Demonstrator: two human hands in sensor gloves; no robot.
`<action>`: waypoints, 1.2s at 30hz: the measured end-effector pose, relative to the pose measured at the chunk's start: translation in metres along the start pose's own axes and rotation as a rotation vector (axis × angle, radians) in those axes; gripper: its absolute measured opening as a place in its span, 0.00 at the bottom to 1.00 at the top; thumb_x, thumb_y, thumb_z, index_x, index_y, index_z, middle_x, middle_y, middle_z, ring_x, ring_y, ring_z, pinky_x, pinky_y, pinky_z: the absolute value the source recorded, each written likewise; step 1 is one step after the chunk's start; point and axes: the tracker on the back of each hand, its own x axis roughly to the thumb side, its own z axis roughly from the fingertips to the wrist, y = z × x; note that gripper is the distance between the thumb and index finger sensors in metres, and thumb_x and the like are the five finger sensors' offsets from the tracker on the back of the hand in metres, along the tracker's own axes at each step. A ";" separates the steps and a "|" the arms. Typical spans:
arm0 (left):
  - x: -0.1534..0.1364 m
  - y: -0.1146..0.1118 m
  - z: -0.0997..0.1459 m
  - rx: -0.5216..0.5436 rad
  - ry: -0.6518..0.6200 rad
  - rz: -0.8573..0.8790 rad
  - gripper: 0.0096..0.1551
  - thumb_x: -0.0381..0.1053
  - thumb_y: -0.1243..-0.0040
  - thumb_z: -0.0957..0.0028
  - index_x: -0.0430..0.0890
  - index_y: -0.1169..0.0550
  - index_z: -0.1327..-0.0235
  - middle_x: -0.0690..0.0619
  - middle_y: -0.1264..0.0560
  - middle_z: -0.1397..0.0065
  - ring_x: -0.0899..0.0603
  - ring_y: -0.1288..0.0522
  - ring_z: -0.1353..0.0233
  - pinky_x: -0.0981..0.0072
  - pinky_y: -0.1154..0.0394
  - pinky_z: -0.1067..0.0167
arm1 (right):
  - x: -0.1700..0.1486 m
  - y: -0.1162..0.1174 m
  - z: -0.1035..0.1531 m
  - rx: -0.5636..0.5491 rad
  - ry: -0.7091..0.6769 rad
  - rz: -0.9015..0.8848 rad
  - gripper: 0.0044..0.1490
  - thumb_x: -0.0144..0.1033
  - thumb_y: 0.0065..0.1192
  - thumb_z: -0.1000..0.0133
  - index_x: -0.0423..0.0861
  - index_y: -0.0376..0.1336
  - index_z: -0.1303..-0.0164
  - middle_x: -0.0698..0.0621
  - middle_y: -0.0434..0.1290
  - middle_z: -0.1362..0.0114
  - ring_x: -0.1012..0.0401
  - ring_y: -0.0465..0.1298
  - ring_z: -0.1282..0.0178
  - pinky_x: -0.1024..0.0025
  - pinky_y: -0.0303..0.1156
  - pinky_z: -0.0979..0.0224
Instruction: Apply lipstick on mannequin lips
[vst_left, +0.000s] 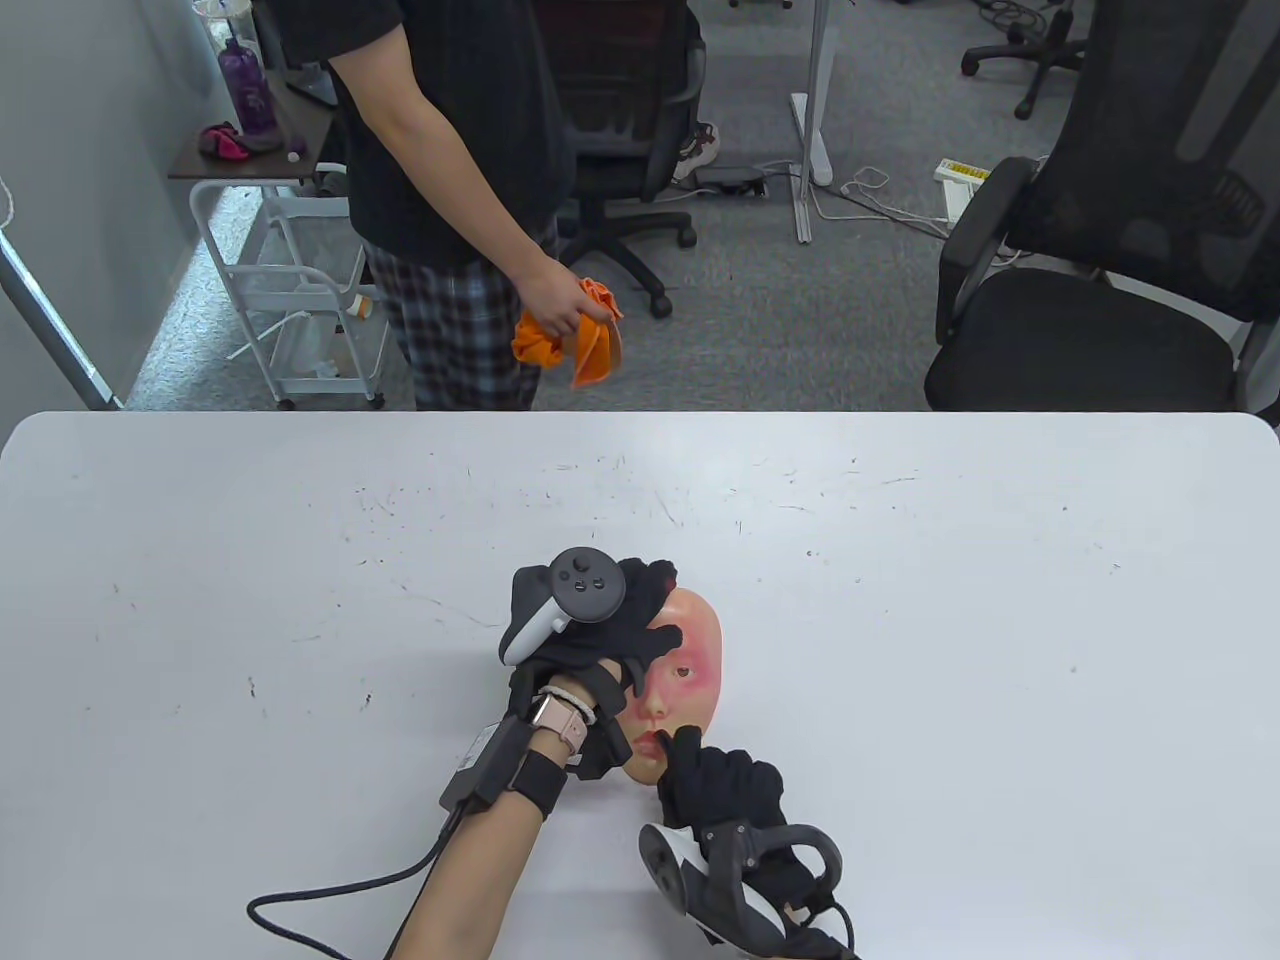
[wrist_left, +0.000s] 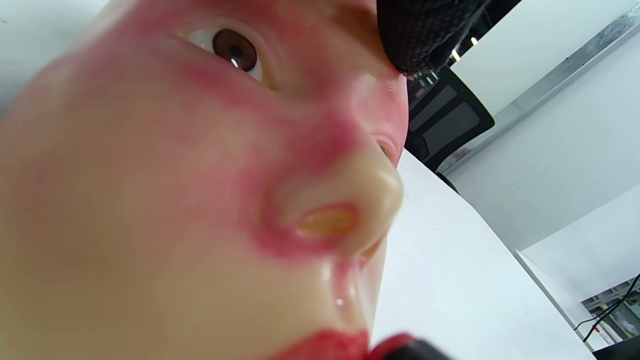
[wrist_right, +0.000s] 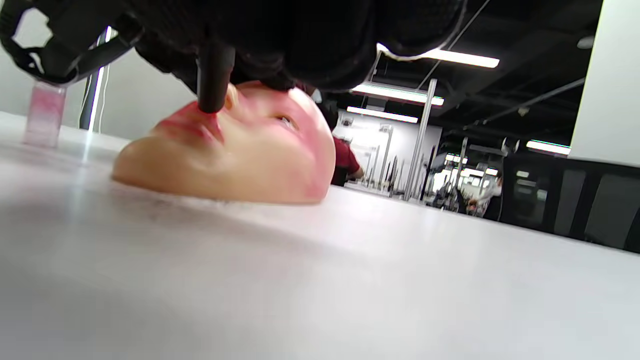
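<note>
A mannequin face (vst_left: 690, 650) lies face up on the white table (vst_left: 900, 620), with red-stained cheeks and red lips (wrist_right: 192, 122). My left hand (vst_left: 600, 630) rests on its upper left side and holds it down; the face fills the left wrist view (wrist_left: 175, 200). My right hand (vst_left: 715, 775) grips a dark lipstick tube (wrist_right: 212, 75), its tip touching the lips. The tube's red tip also shows at the bottom of the left wrist view (wrist_left: 395, 345).
A small pink-tinted clear container (wrist_right: 44, 112) stands on the table beyond the face in the right wrist view. A person with an orange cloth (vst_left: 575, 335) stands behind the table's far edge. Office chairs (vst_left: 1100, 280) stand beyond it.
</note>
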 end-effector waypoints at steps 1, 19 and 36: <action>0.000 0.000 0.000 0.000 0.000 -0.001 0.45 0.57 0.41 0.44 0.59 0.47 0.15 0.48 0.56 0.13 0.38 0.58 0.17 0.42 0.58 0.20 | 0.000 0.000 0.000 -0.005 -0.008 -0.008 0.34 0.52 0.59 0.49 0.45 0.69 0.39 0.58 0.78 0.63 0.61 0.79 0.61 0.56 0.74 0.47; -0.002 -0.001 0.001 0.008 -0.004 0.020 0.45 0.57 0.41 0.44 0.60 0.47 0.15 0.48 0.57 0.13 0.39 0.58 0.17 0.42 0.58 0.20 | -0.007 0.002 0.000 0.056 0.021 -0.123 0.34 0.52 0.58 0.49 0.45 0.68 0.38 0.58 0.78 0.62 0.61 0.79 0.60 0.56 0.73 0.45; -0.002 -0.001 0.001 0.009 -0.003 0.012 0.45 0.58 0.41 0.44 0.60 0.48 0.15 0.48 0.56 0.13 0.39 0.58 0.17 0.42 0.58 0.20 | -0.012 0.004 -0.002 0.063 0.074 -0.192 0.34 0.51 0.59 0.49 0.45 0.69 0.38 0.57 0.78 0.62 0.60 0.79 0.60 0.54 0.73 0.46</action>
